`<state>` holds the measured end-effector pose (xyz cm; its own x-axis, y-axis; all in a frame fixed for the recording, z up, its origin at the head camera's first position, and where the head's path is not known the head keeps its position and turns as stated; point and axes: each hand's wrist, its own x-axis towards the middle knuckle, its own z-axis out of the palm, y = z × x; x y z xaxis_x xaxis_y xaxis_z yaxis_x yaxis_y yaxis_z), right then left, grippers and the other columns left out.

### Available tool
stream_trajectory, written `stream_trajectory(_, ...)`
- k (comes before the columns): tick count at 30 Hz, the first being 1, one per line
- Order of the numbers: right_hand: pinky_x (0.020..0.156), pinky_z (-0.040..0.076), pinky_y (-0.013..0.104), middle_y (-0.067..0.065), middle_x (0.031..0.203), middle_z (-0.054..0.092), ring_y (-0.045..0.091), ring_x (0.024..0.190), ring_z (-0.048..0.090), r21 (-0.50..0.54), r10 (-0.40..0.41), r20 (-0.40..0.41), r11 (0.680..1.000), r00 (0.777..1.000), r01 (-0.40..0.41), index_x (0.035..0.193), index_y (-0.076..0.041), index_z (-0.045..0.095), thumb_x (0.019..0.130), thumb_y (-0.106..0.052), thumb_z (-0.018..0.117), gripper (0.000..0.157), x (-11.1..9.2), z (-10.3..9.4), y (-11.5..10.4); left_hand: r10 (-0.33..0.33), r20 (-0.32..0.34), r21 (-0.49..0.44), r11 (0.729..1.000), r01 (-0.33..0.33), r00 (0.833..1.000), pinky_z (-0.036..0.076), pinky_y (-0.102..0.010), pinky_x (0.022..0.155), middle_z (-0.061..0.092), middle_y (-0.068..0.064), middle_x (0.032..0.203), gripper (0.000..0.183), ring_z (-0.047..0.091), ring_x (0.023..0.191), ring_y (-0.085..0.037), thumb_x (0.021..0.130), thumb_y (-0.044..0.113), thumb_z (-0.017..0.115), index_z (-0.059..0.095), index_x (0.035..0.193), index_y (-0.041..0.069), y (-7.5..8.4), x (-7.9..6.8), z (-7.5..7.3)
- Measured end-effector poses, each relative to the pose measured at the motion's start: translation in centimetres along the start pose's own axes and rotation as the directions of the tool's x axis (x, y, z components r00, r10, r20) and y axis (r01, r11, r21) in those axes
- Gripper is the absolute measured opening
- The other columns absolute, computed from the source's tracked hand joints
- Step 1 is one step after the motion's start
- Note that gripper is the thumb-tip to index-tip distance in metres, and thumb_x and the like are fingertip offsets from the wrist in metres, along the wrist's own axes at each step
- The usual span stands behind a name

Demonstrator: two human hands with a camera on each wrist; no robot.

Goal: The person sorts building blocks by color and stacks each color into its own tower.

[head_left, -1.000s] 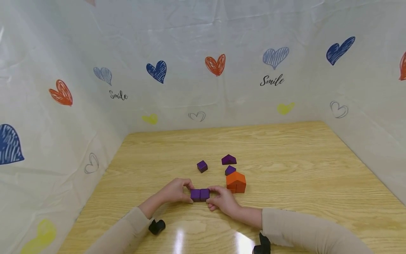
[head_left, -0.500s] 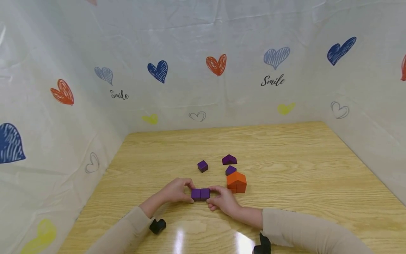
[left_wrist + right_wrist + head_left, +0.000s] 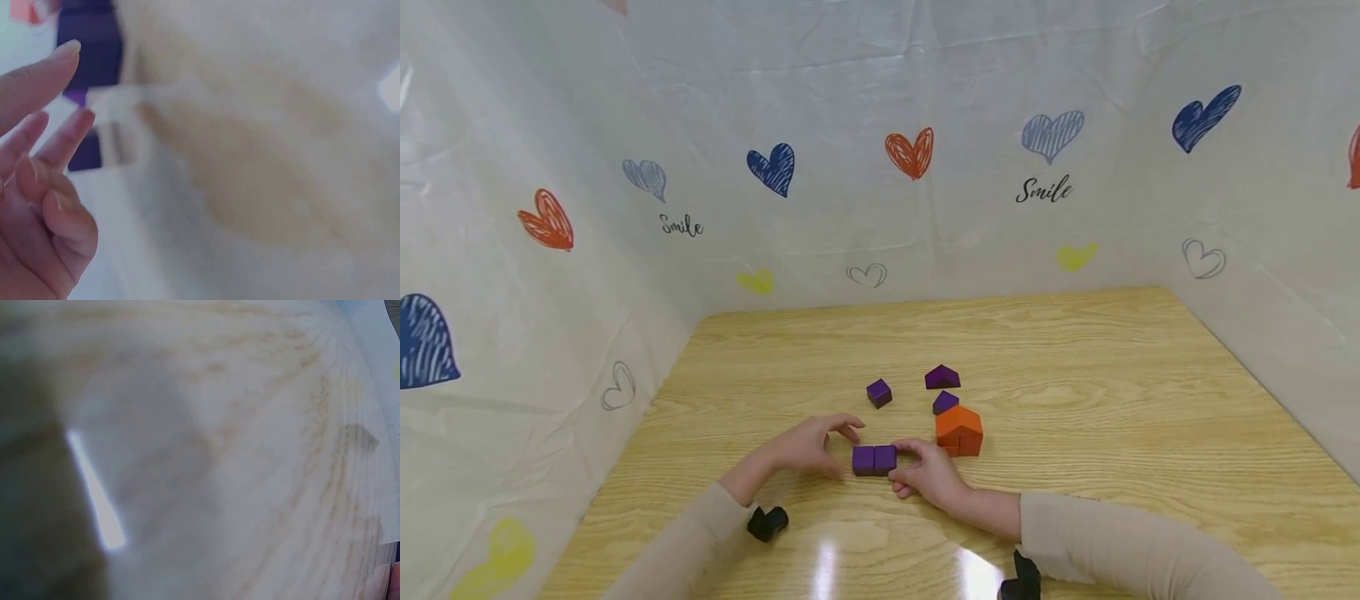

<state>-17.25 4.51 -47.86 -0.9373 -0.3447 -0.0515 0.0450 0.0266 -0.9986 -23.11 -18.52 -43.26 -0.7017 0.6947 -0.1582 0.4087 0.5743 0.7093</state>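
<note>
Two purple cubes stand side by side on the table, a left cube point(image 3: 862, 461) and a right cube point(image 3: 885, 459). My right hand point(image 3: 931, 477) pinches the right cube between thumb and forefinger from its right side. Just off the left cube, my left hand point(image 3: 808, 444) has its thumb and fingers spread, with a gap to the block. The left wrist view shows that hand point(image 3: 44, 187) beside the dark purple block point(image 3: 90, 50), holding nothing. Only a bit of the right fingers point(image 3: 378, 584) enters the right wrist view, at its lower right corner.
Behind the pair lies a lone purple cube point(image 3: 878, 393). An orange house-shaped block stack point(image 3: 958, 431) stands beyond my right hand, with a small purple block point(image 3: 946, 402) and a purple roof-shaped block point(image 3: 942, 377) behind it. A heart-printed sheet point(image 3: 970, 233) encloses the table point(image 3: 1075, 400).
My left hand has let go of the left cube and drawn back a little to the left, its fingers spreading. The right hand and the cubes stay in place.
</note>
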Motion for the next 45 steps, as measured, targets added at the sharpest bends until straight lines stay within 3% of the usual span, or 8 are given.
stream_trajectory(5,0.055,0.053,0.035,0.03,0.073,0.063,0.015,0.055,0.062,-0.009,0.007,-0.007,1.0,1.0,-0.007,0.123,0.018,0.043,0.08,0.009,0.062,0.048,0.1,-0.1,0.1,0.033,-0.115,-0.041,0.998,-0.038,0.993,0.037,-0.025,0.059,0.059,-0.019,0.114,0.052,0.047,0.067,-0.018,0.082,0.007,0.067,0.046,0.128,-0.003,-0.3,1.3,-1.9)
stream_trajectory(10,0.054,0.053,0.034,0.029,0.072,0.064,0.016,0.055,0.063,-0.025,0.0,-0.011,1.0,1.0,0.0,0.123,0.018,0.043,0.079,0.008,0.063,0.049,0.1,-0.1,0.0,0.012,-0.216,0.016,1.0,-0.008,0.976,0.034,-0.022,0.055,0.054,-0.019,0.124,0.051,0.037,0.057,-0.012,0.085,0.005,0.062,0.045,0.132,-0.001,-0.6,3.5,-2.8)
stream_trajectory(15,0.054,0.053,0.033,0.028,0.071,0.064,0.016,0.054,0.063,-0.025,-0.007,-0.01,1.0,1.0,0.007,0.122,0.017,0.044,0.079,0.008,0.063,0.048,-0.1,0.0,-0.2,-0.003,-0.171,0.099,0.995,0.02,0.985,0.035,-0.024,0.058,0.045,-0.013,0.137,0.056,0.036,0.061,-0.012,0.084,0.005,0.064,0.043,0.136,0.005,-0.9,5.9,-2.5)
stream_trajectory(19,0.053,0.053,0.032,0.028,0.071,0.064,0.015,0.054,0.062,-0.022,-0.002,-0.01,1.0,1.0,0.002,0.122,0.017,0.044,0.079,0.008,0.063,0.047,0.0,0.1,-0.2,0.018,-0.107,0.101,0.995,-0.007,0.994,0.043,-0.032,0.082,0.039,-0.012,0.142,0.061,0.051,0.097,-0.022,0.084,0.007,0.065,0.039,0.139,0.007,-1.2,7.3,-2.4)
stream_trajectory(21,0.053,0.053,0.031,0.027,0.071,0.064,0.014,0.054,0.062,-0.022,0.0,-0.01,1.0,1.0,0.0,0.121,0.017,0.045,0.079,0.008,0.063,0.047,0.0,0.1,-0.1,0.039,-0.085,0.092,0.995,-0.031,0.996,0.037,-0.039,0.098,0.037,-0.014,0.143,0.06,0.042,0.121,-0.026,0.084,0.007,0.064,0.039,0.138,0.005,-1.4,7.7,-2.4)
stream_trajectory(24,0.053,0.053,0.03,0.025,0.07,0.065,0.011,0.053,0.061,-0.033,0.005,-0.012,0.999,1.0,-0.005,0.121,0.016,0.046,0.079,0.008,0.063,0.046,0.1,0.1,-0.1,0.053,-0.067,0.074,0.996,-0.048,0.996,0.03,-0.045,0.104,0.038,-0.015,0.142,0.057,0.033,0.13,-0.032,0.085,0.006,0.063,0.041,0.137,0.003,-1.7,8.2,-2.5)
stream_trajectory(35,0.054,0.053,0.032,0.024,0.069,0.065,0.012,0.053,0.061,-0.036,0.009,-0.015,0.999,1.0,-0.009,0.122,0.014,0.046,0.08,0.005,0.064,0.047,0.2,0.1,0.0,0.006,-0.115,-0.019,1.0,-0.008,0.993,0.033,-0.047,0.1,0.053,-0.017,0.127,0.042,0.045,0.12,-0.032,0.084,0.007,0.065,0.054,0.124,0.003,-2.9,9.1,-2.1)
stream_trajectory(45,0.053,0.053,0.03,0.024,0.068,0.065,0.01,0.052,0.06,-0.03,0.012,-0.015,0.999,1.0,-0.012,0.121,0.014,0.046,0.08,0.007,0.063,0.045,0.3,0.1,0.1,-0.033,-0.175,-0.095,0.995,0.016,0.984,0.034,-0.046,0.098,0.059,-0.015,0.117,0.035,0.052,0.112,-0.03,0.078,0.009,0.071,0.058,0.11,0.003,-3.1,8.8,-1.9)
